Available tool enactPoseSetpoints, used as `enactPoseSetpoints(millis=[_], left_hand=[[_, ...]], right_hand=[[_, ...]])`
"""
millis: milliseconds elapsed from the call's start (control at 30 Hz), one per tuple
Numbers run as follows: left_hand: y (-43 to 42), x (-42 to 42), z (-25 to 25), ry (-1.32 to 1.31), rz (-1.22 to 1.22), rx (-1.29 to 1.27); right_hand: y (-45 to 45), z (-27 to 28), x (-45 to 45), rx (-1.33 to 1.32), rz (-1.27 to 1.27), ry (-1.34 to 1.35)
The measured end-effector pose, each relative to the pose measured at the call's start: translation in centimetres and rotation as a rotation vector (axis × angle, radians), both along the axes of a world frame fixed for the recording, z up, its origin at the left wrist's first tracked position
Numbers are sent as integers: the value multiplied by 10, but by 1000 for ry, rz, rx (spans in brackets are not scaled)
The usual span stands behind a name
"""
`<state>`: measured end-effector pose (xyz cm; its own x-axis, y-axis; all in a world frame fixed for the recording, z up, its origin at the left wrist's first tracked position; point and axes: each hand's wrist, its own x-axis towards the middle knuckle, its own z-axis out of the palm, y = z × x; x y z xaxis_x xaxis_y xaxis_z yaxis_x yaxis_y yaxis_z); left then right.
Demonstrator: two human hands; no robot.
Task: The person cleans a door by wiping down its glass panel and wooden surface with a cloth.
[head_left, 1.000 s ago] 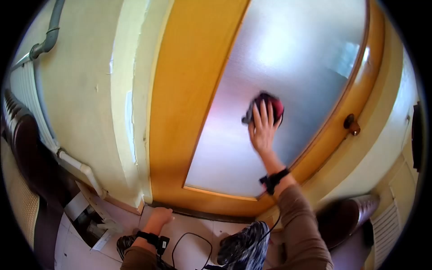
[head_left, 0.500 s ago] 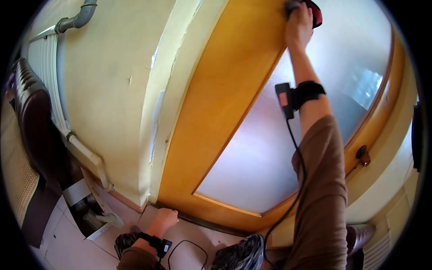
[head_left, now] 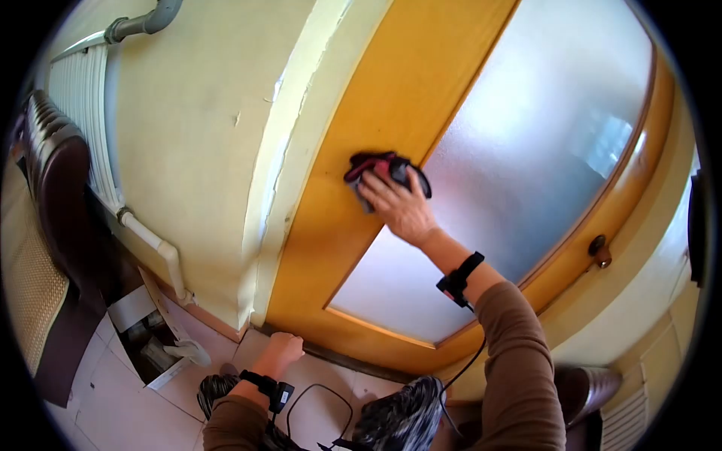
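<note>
My right hand [head_left: 404, 210] presses a crumpled dark cloth with red parts [head_left: 385, 170] flat against the orange wooden frame of the door [head_left: 316, 225], beside the left edge of its frosted glass pane [head_left: 526, 143]. Its fingers lie over the cloth. Low down near the foot of the door, my left hand [head_left: 284, 350] is closed with its fingers curled in, above the floor tiles; whether anything is inside it cannot be made out. Both wrists wear black straps with small devices and cables.
A door knob [head_left: 600, 252] sits at the right of the door. An open box with items [head_left: 162, 383] stands on the floor at the left, near a dark leather chair [head_left: 64, 180], a white radiator [head_left: 83, 113] and a pipe [head_left: 147, 239]. Another dark seat [head_left: 587, 391] is at the lower right.
My right hand with the cloth went from the glass up to the top of the door, then came down and left onto the wooden frame. My left hand has stayed low, nearly still.
</note>
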<state>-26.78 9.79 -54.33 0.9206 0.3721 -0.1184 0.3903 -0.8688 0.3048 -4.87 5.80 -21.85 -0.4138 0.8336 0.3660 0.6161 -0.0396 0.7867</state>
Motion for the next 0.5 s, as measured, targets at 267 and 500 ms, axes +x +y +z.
enactPoseSetpoints(millis=[267, 500], left_hand=[[-1, -3, -6, -26, 1, 33], [7, -3, -14, -115, 65, 36]], right_hand=[[41, 129, -14, 1, 417, -116], [76, 256, -28, 668, 99, -76]])
